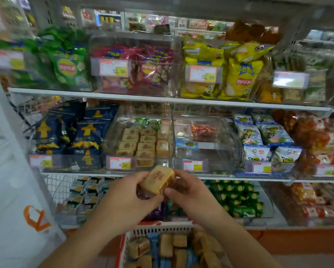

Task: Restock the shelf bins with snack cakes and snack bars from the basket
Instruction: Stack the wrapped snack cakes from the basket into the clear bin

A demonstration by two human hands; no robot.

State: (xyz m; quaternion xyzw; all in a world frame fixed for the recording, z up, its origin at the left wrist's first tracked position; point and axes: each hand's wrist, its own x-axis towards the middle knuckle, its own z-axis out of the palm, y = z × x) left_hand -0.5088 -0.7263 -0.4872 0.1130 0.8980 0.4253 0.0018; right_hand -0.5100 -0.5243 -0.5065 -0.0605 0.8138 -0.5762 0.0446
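Note:
A tan wrapped snack cake (pixel 158 179) is held between both hands in front of the middle shelf edge. My left hand (pixel 123 196) grips its left side and bottom. My right hand (pixel 189 192) pinches its right end. Just above stands a clear shelf bin (pixel 112 132) stacked with the same tan cakes (pixel 141 144). To its right a clear bin (pixel 228 144) holds only a few orange and blue packets. Below my arms the red and white basket (pixel 162 230) holds several tan cakes (pixel 174 246) and blue bars (pixel 154 246).
The top shelf carries bins of green, pink and yellow chip bags (pixel 239 74). Blue snack bags (pixel 71 132) sit left of the cake bin, white bags (pixel 267 136) to the right. The lower shelf holds green packets (pixel 237 198). A white freezer or cabinet (pixel 11 190) stands at the left.

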